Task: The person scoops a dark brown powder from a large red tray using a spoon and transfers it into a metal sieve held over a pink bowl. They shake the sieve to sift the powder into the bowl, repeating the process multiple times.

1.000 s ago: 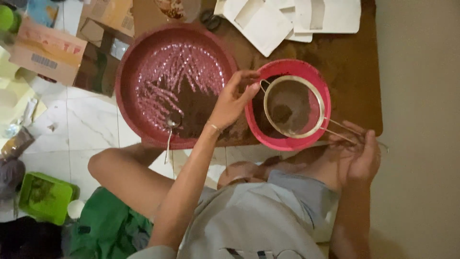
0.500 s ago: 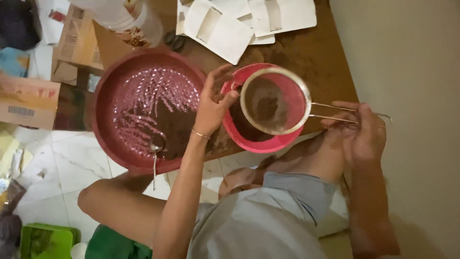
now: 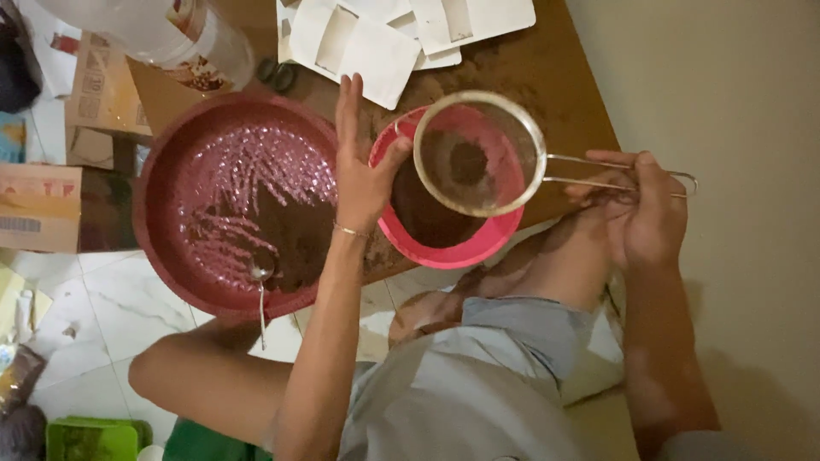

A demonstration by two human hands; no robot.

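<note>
Sifting brown powder, by the look of it: right hand point(image 3: 645, 213) is gripping the wire handle of a round metal sieve point(image 3: 478, 154), fingers curled tight around it, holding the sieve over a small pink bowl point(image 3: 453, 243) that is sitting on the brown board point(image 3: 547, 77). Left hand point(image 3: 359, 166) is raised flat, fingers straight and together, thumb touching or nearly touching the sieve rim, clamped on nothing. A small clump of powder is sitting in the mesh; more is lying in the bowl beneath. Judging the sifting step as in progress; next move probably needs the open palm tapping the rim while the sieve is staying level over the bowl. Just left, a large dark-red basin point(image 3: 175, 171) is holding powder streaks and a spoon point(image 3: 260, 286). White flat sachets point(image 3: 376, 47) are lying at the board's top edge. A clear plastic jar point(image 3: 171, 34) is showing top left; tan cardboard boxes point(image 3: 38, 205) at far left; a green container point(image 3: 90, 440) bottom left.
</note>
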